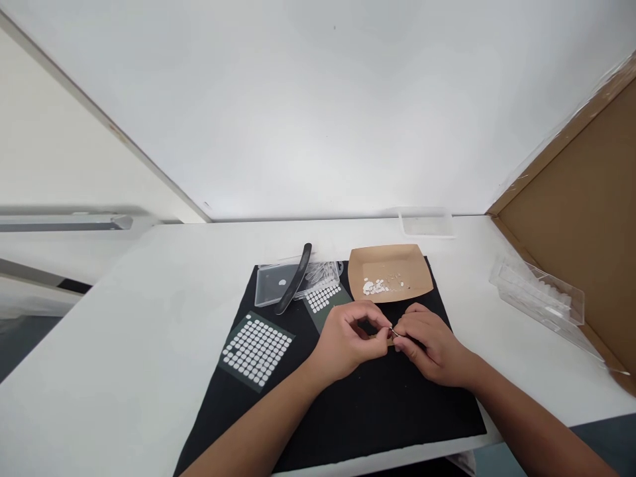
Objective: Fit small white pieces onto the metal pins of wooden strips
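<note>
My left hand (348, 338) and my right hand (432, 344) meet above the black mat (377, 411), thumb and forefinger pinched on each. Between their fingertips is a small shiny piece (392, 332), part dark red and part metallic, too small to name. A bit of tan material shows just below the fingertips. Behind the hands stands a brown paper tray (422, 281) with small white bits in it. Left of my left hand lies a dark sheet (320, 315) with rows of white dots, partly hidden by that hand.
A second dotted sheet (258, 351) lies at the mat's left. A black curved strip (294, 281) rests across a clear plastic box (268, 281) holding thin white sticks. One clear container (427, 225) stands by the back wall, another (539, 291) at right, near a cardboard panel (586, 199).
</note>
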A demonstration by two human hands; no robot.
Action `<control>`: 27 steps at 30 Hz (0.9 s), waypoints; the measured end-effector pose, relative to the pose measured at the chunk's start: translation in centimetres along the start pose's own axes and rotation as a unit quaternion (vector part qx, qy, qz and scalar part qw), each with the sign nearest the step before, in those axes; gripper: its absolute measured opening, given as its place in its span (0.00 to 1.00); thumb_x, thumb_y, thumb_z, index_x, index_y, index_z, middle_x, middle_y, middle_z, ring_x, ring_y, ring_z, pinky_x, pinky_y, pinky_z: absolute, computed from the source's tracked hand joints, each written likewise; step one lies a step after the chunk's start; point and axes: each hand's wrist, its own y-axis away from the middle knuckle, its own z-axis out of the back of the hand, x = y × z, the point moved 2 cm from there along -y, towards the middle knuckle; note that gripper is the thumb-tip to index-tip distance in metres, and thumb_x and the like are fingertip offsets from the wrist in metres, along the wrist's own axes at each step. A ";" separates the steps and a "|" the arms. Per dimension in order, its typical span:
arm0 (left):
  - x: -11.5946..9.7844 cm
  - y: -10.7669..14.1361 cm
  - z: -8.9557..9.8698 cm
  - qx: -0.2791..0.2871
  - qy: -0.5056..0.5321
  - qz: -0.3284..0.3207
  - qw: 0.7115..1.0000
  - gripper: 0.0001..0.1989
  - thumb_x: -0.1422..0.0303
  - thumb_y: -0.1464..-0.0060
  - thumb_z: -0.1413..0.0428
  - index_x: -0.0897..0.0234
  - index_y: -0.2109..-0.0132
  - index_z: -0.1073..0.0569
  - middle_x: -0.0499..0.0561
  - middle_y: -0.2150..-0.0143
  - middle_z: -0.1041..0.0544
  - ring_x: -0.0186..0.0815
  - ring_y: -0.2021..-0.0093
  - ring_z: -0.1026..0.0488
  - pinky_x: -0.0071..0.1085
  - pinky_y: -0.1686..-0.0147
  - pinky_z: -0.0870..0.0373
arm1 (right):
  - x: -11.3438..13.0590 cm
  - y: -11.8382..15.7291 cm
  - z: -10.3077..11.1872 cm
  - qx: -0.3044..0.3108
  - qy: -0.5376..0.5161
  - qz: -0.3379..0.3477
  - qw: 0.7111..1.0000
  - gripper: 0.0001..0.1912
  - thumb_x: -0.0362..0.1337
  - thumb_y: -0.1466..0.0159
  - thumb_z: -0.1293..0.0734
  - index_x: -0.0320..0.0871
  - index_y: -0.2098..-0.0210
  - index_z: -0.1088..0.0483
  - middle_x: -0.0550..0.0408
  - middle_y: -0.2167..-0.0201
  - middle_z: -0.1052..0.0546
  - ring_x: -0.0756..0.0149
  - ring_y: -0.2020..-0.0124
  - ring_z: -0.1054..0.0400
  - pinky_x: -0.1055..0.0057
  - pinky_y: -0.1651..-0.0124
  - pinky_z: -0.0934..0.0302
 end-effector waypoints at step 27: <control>0.7 -0.5 0.9 0.108 0.077 0.043 0.990 0.08 0.67 0.45 0.32 0.68 0.61 0.17 0.55 0.61 0.19 0.31 0.74 0.21 0.23 0.80 0.22 | -0.5 0.2 0.3 0.006 0.107 0.038 0.994 0.17 0.40 0.19 0.42 0.44 0.64 0.33 0.60 0.71 0.26 0.68 0.71 0.38 0.65 0.57 0.47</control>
